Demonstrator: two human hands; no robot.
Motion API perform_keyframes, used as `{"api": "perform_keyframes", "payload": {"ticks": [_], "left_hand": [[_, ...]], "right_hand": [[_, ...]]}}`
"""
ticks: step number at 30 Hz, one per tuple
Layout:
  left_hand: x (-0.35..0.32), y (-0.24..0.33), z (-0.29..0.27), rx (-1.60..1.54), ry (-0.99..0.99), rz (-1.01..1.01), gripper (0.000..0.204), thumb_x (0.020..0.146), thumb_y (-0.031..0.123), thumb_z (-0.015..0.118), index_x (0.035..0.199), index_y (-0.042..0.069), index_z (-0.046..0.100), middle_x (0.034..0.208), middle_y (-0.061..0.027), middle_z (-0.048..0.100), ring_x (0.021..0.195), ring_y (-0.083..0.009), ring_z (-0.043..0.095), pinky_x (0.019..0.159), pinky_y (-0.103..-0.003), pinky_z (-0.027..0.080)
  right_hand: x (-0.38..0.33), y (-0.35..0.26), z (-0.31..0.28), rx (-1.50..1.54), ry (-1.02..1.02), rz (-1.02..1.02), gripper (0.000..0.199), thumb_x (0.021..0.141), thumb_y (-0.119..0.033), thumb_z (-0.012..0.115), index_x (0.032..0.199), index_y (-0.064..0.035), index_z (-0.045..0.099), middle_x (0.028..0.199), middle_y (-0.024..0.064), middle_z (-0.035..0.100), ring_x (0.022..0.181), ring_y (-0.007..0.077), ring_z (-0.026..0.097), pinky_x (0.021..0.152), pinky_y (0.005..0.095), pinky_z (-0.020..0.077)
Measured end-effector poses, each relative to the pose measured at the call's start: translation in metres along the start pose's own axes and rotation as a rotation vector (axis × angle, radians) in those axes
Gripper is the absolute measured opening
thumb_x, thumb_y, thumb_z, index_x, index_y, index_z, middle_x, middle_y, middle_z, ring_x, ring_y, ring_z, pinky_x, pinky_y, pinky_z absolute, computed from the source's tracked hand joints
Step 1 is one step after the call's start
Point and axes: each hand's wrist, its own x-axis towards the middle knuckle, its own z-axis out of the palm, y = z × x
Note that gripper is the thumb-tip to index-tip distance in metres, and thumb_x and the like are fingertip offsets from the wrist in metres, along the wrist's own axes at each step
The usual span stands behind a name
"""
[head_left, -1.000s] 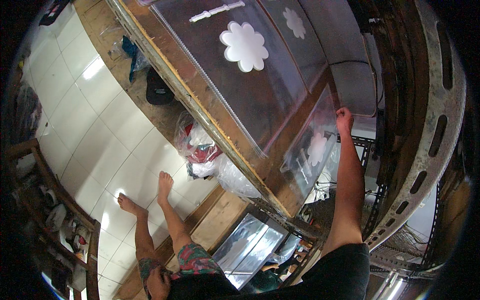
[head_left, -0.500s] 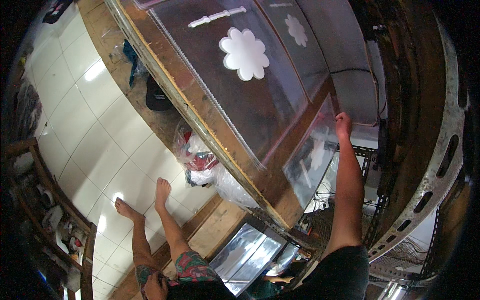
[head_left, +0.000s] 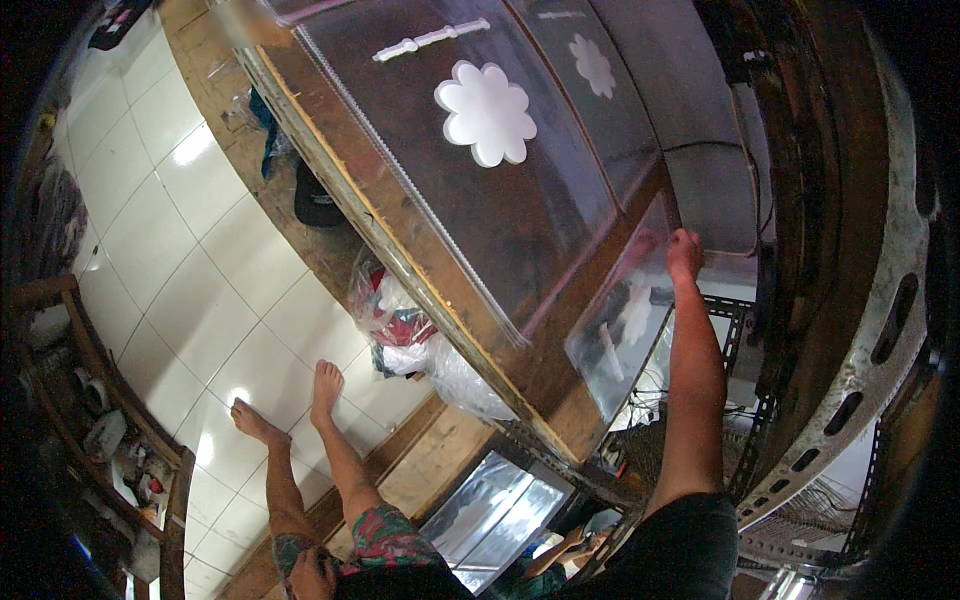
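My right hand (head_left: 685, 255) is closed at the upper right edge of a clear plastic sheet (head_left: 590, 352), which slants off the end of the wooden table (head_left: 570, 420). Faint white shapes show on this sheet. A larger clear plastic sheet (head_left: 420, 110) with a zigzag edge lies on the table. On it are a white flower shape (head_left: 488, 115) and a thin white bar (head_left: 430, 40). Beside it, another clear panel (head_left: 625, 140) carries a similar flower and bar. My left hand (head_left: 315, 575) rests low at my lap; its fingers are not clear.
A perforated metal frame (head_left: 880, 330) curves along the right. Plastic bags with cloth (head_left: 400, 320) and a dark cap (head_left: 315, 195) lie by the table's left edge. A wooden rack (head_left: 120, 420) stands at lower left. Another person's arms (head_left: 565, 550) show below, beside a shiny panel (head_left: 490, 520).
The other person's arms below have shifted and show more. My right hand stays at the sheet's edge, almost unmoved. The view has shifted slightly.
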Motion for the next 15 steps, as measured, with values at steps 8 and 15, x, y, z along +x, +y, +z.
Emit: {"api": "perform_keyframes", "payload": {"ticks": [8,15], "left_hand": [[-0.001,0.013,-0.017,-0.010,-0.065,-0.025,0.037,0.099,0.029,0.051,0.122,0.002,0.060,0.121,-0.0253,0.063,0.112,-0.0425,0.059,0.095,-0.049,0.047],[-0.011,0.002,-0.015,-0.014,0.120,0.070,0.037,0.089,0.024,0.063,0.120,0.003,0.061,0.104,-0.0224,0.066,0.099,-0.0434,0.064,0.087,-0.050,0.050]], "right_hand": [[-0.017,0.035,0.033,0.206,0.134,-0.132,0.027,0.085,-0.003,0.055,0.109,-0.0092,0.066,0.118,0.0161,0.065,0.113,0.0357,0.060,0.097,0.0450,0.0475],[-0.056,-0.017,-0.001,0.771,0.286,-0.015,0.029,0.093,-0.003,0.049,0.119,-0.0034,0.063,0.118,0.0153,0.066,0.114,0.0311,0.061,0.100,0.0400,0.0460]]}}
